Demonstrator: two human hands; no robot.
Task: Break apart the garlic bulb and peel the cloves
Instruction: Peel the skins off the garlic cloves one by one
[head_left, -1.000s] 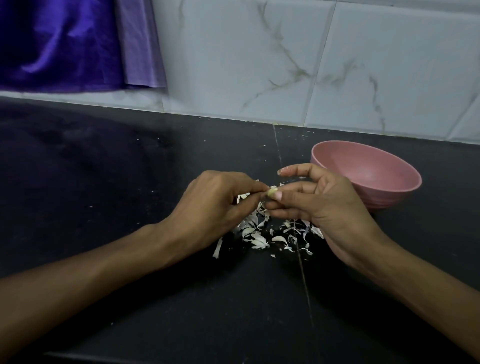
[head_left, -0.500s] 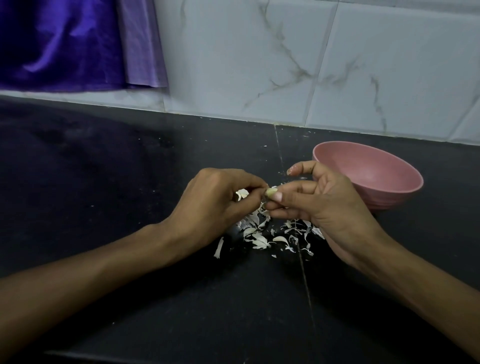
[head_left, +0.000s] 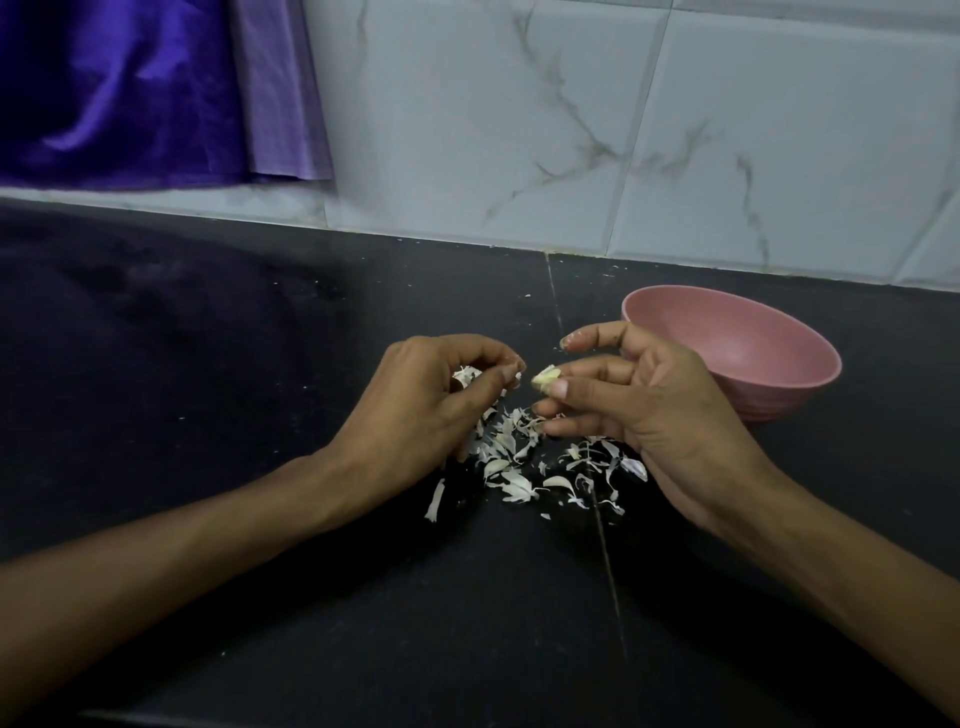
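Above the peel pile (head_left: 524, 457), both hands apart, right hand (head_left: 639, 410) pinching clove (head_left: 545, 375).

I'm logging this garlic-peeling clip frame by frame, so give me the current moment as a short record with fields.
surface: black countertop against a tiled wall
right hand: right hand pinches a garlic clove between thumb and fingers, above the counter
left hand: left hand pinches a scrap of garlic skin, just apart from the clove
peelings: garlic skins lie scattered on the counter below both hands
bowl: pink bowl stands behind the right hand; what it holds cannot be seen
backdrop: purple cloth hangs at upper left
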